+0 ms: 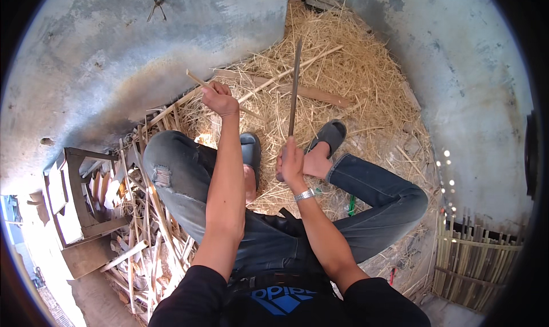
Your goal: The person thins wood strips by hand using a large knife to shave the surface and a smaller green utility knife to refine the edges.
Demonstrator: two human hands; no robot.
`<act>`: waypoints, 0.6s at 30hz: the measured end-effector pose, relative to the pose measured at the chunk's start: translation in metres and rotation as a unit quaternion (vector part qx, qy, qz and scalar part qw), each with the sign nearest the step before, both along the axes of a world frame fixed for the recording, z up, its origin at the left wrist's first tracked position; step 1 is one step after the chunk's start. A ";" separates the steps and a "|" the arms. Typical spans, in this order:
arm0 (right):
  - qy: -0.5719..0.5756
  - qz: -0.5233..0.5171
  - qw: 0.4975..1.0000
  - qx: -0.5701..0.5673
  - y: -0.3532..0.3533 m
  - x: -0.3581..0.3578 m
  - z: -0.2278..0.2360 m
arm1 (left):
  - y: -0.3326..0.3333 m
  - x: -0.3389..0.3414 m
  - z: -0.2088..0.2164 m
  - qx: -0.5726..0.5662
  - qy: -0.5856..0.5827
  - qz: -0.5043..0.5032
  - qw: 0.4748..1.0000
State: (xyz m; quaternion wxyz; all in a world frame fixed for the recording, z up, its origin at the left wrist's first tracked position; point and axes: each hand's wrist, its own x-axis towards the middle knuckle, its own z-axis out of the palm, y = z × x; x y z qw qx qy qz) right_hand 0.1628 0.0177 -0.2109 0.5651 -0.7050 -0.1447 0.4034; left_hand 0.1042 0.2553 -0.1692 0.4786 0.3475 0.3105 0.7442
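Note:
My left hand (221, 99) is closed around a short pale bamboo stick (196, 78), which slants down to the right past the fist. In my right hand (291, 162), fingers wrapped round its lower end, is a long narrow dark blade (295, 89) pointing away from me and nearly upright in the picture. Stick and blade are apart from each other. Most of the blade's handle is hidden in my grip. A metal-banded watch (305, 195) is on my right wrist.
Straw and shavings (331, 58) cover the floor ahead, with a flat wooden board (320, 96) lying in them. Split sticks (150, 235) are heaped at left beside a wooden frame (74, 207). A slatted bamboo panel (472, 264) stands at right. Grey walls (171, 29) rise around; my slippered feet are in front.

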 end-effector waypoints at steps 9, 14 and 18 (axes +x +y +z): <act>0.269 0.059 0.950 -0.145 -0.049 0.005 -0.107 | -0.002 0.015 0.004 -0.072 -0.078 0.019 0.994; 0.127 -0.005 0.990 -0.068 -0.007 0.017 -0.010 | 0.000 0.007 0.001 -0.006 -0.019 -0.001 1.000; -0.092 0.006 0.996 0.022 -0.015 -0.002 -0.040 | -0.004 0.011 0.007 0.002 0.016 -0.005 1.000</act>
